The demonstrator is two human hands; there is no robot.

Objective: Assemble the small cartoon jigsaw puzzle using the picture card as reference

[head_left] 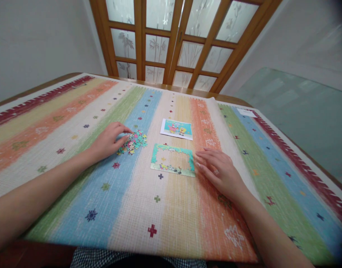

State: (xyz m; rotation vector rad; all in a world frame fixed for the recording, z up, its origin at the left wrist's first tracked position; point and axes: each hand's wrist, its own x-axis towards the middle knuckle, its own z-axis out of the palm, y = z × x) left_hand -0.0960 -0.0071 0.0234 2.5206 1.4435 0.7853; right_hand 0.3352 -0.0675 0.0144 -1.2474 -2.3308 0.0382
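On multicoloured striped cloth point(137, 208), the left hand point(109, 138) touches small multicoloured jigsaw pieces point(137, 140), probably light, stiff, best edge-pinched, its grip unclear, the right hand point(221, 172) loosely unclenched.

Just one head cam, up behind the left hand point(109, 139) and right hand point(223, 174). It's aimed forward-down, fairly close.

Loose puzzle pieces point(137, 140) obstruct the left hand point(111, 138) at its fingertips; nearer the body, bare tablecloth point(134, 201) permits passage. Left of the right hand's point(222, 172) fingers, a puzzle border point(172, 169) intervenes.
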